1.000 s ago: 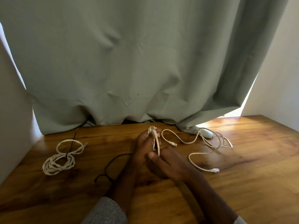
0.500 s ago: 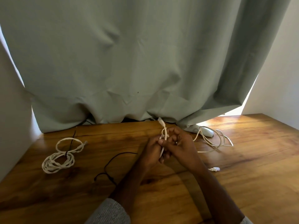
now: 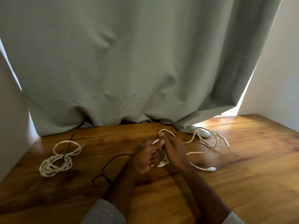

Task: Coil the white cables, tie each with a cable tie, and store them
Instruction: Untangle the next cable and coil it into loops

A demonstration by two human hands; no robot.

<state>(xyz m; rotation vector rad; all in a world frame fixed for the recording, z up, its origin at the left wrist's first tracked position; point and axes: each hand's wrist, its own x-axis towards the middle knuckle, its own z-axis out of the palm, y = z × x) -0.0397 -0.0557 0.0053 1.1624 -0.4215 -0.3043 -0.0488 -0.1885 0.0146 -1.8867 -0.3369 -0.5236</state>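
Right hand (image 3: pixel 175 151) shifted nearer; both hands grip white cable (image 3: pixel 194 153); left hand (image 3: pixel 144 157); apparently two cables, one tied coil (image 3: pixel 55 162).

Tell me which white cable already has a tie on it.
The coiled white cable at the table's left: a black cable tie cinches it. The cable in both hands shows no tie, its tail loose to the right.

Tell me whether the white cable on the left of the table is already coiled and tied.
Coiled and tied. The left cable lies in stacked loops on the table, cinched by a black cable tie; neither hand touches it.
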